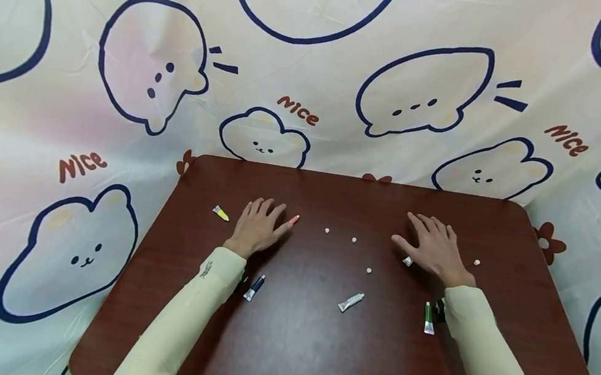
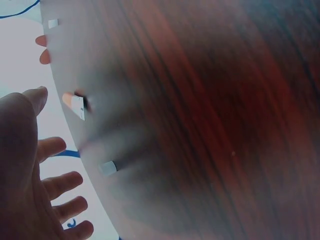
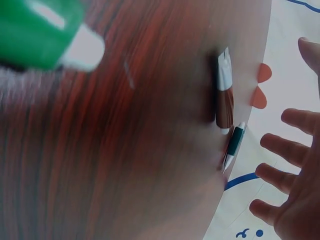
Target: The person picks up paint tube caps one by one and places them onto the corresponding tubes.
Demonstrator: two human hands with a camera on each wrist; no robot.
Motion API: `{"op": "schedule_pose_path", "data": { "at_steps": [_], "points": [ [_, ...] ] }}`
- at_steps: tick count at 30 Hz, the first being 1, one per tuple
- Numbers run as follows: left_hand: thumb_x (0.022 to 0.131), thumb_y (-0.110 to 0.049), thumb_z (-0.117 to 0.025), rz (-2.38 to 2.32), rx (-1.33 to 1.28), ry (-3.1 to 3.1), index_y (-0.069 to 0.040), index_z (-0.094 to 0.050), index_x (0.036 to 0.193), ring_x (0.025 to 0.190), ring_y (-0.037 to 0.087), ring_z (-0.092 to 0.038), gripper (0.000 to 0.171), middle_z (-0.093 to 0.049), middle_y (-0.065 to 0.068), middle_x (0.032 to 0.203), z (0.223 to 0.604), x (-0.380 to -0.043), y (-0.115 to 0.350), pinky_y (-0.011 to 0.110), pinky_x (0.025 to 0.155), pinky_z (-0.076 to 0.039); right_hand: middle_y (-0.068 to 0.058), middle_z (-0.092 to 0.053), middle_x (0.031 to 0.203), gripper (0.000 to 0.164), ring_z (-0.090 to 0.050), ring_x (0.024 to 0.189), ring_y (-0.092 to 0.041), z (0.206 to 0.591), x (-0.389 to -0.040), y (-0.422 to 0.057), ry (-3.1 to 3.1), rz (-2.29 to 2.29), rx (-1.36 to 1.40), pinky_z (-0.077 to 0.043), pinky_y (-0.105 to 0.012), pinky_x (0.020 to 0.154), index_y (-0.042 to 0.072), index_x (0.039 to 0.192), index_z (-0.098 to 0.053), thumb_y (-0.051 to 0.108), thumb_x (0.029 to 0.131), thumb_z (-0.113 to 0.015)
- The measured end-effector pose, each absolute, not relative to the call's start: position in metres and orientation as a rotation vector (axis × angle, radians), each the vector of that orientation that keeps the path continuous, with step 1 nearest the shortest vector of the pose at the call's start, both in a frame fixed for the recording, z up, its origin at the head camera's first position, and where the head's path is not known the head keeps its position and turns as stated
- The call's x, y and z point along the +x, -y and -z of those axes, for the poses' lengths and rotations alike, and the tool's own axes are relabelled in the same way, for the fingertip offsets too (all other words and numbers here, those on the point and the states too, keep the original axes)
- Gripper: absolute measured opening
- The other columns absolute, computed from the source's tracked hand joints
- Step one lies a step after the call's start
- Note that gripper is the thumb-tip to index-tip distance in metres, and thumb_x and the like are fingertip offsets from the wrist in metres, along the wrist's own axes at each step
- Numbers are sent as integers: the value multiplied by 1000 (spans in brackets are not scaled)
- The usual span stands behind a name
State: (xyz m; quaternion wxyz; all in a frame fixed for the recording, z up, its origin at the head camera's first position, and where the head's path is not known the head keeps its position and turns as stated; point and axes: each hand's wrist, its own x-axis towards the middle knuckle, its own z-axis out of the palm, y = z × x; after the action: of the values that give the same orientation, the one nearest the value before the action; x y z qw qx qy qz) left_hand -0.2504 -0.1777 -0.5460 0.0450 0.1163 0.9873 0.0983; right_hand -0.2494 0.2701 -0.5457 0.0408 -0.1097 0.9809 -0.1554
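My left hand [image 1: 256,227] is spread over the left part of the table, fingers straight and holding nothing. An orange paint tube [image 1: 294,219] shows beside its thumb, partly hidden by the hand; a yellow paint tube [image 1: 221,213] lies to its left. Across the table my right hand [image 1: 433,246] is also spread and empty. Below it the silver end of a tube [image 1: 407,261] peeks out; the right wrist view shows a brown paint tube [image 3: 225,95] and a dark green tube [image 3: 234,142] there. A green paint tube [image 1: 428,318] lies near the right wrist.
A dark blue paint tube [image 1: 254,288] lies near the left wrist, and a white paint tube [image 1: 351,303] at the middle front. Several small white caps are scattered about, one cap [image 1: 369,271] near the centre. A patterned cloth [image 1: 333,148] hangs behind the brown table [image 1: 287,353].
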Motion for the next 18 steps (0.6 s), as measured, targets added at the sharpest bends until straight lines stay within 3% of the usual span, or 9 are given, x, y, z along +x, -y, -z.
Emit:
{"op": "schedule_pose_path", "data": {
  "at_steps": [18],
  "points": [
    [110,-59,-53,-239,404,-3027,-19,-47,165,160,42,-33,68,-39,20,171,548,-253,169,60,134,-23,-28,-39,170,90,-30,159,-51,551,-244,-253,-2997,533,-394,-15,-74,130,7,168,-39,68,104,-56]
  ]
}}
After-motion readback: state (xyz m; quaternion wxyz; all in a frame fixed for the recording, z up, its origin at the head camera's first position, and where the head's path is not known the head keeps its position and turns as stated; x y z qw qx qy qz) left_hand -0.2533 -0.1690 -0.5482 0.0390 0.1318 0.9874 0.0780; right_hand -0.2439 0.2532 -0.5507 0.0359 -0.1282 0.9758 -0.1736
